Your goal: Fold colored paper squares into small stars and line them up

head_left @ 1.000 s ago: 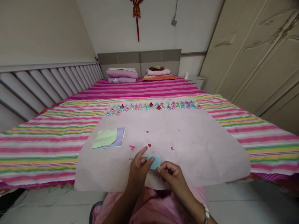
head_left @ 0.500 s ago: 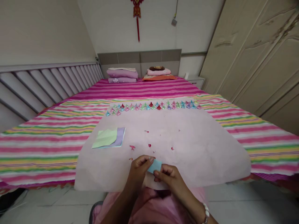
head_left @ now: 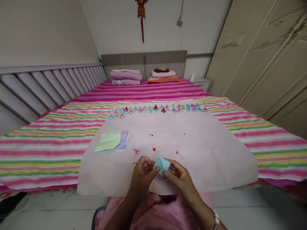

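A small folded piece of light-blue paper (head_left: 162, 164) is pinched between my two hands, close to the front of the pale sheet (head_left: 203, 159). It is turned like a diamond, and a crease or fold line runs down its middle. My left hand (head_left: 145, 171) grips its left side, thumb on top and fingers curled behind. On the lower right side, my right hand (head_left: 178, 174) holds it between thumb and fingers. Red scraps, one of them a torn bit (head_left: 136, 151), lie just beyond my hands.
Folded paper pieces (head_left: 155, 108) in many colours form rows along the sheet's far edge. To the left lies a stack of green and purple paper (head_left: 110, 142). The sheet rests on a bed with a striped cover (head_left: 43, 143); folded bedding (head_left: 126, 76) sits by the headboard.
The blue paper has turned from a flat rectangle to a diamond position, now showing a middle fold line. Both hands have shifted their grip on it.
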`<state>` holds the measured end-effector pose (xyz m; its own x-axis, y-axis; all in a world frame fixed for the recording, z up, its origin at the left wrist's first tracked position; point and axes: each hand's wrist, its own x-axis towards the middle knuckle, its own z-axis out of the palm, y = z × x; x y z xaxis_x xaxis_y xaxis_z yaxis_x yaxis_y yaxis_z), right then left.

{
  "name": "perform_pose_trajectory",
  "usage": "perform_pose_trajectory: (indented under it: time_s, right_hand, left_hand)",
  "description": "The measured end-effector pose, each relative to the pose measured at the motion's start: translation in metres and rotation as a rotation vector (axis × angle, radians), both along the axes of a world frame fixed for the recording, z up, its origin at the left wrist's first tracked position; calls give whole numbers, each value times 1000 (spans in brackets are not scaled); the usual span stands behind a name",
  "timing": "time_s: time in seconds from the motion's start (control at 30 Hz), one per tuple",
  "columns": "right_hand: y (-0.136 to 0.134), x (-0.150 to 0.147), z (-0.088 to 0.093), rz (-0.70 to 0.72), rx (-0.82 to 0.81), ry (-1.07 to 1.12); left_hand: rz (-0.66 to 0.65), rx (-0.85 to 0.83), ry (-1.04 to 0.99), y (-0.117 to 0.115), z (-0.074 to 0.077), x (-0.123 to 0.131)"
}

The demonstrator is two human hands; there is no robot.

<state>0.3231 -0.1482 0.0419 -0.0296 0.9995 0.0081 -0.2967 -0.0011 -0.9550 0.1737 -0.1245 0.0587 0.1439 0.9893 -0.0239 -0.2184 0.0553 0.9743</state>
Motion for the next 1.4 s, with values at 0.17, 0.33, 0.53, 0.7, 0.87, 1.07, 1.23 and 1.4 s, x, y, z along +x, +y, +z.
perform_pose_trajectory:
  time_s: [0.17,0.33,0.53,0.7,0.87,1.07,1.23,1.4]
  right_hand:
    - [-2,9,6,-60,10,-5]
    - [-2,9,9,-43,-25,-29]
    - [-3,10,14,-3,-44,-79]
    - [-2,10,11,5,-24,-58]
    - [-1,11,8,4,44,43]
    - [-2,10,10,3,76,56]
    - [-6,10,18,51,147,-24]
    - [-5,9,19,16,203,-142]
  left_hand:
    - [-57,27,48,1,3,-4]
    - [-139,45,34,-2,8,-4]
    - [-226,-10,41,-3,8,-6]
    - [-228,-22,59,-4,6,-4]
    - [-223,16,66,-5,12,-4]
    - [-239,59,90,-4,13,-7]
    - [-180,13,87,-2,8,-5]
    - [-93,-1,125,-1,5,-1]
